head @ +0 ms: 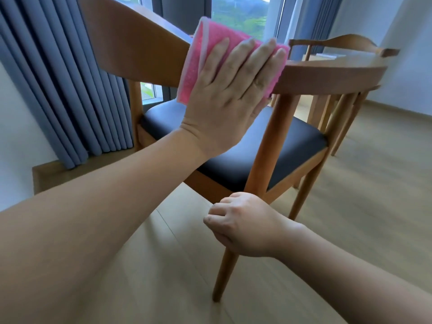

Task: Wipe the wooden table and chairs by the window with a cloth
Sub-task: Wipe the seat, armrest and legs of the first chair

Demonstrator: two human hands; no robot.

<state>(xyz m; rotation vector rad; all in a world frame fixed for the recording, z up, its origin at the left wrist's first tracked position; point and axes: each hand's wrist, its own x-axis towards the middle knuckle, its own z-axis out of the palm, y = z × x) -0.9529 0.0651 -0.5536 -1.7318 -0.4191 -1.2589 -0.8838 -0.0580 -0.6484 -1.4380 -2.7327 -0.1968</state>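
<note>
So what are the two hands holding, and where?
The right hand grips the chair leg partway down. The left hand holds nothing; its flat fingers press the pink cloth against the chair's curved back rail.

Grey-blue curtains [70, 94] hang left of the hands, a window [238, 17] lies beyond them, pale wood floor [374, 195] below.

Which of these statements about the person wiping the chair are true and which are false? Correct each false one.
1. The left hand presses a pink cloth flat against the chair's backrest. True.
2. The right hand hangs free. False: it grips a chair leg.
3. The seat is bare wood. False: it has a dark cushion.
4. Grey-blue curtains hang left of the chair. True.
</note>
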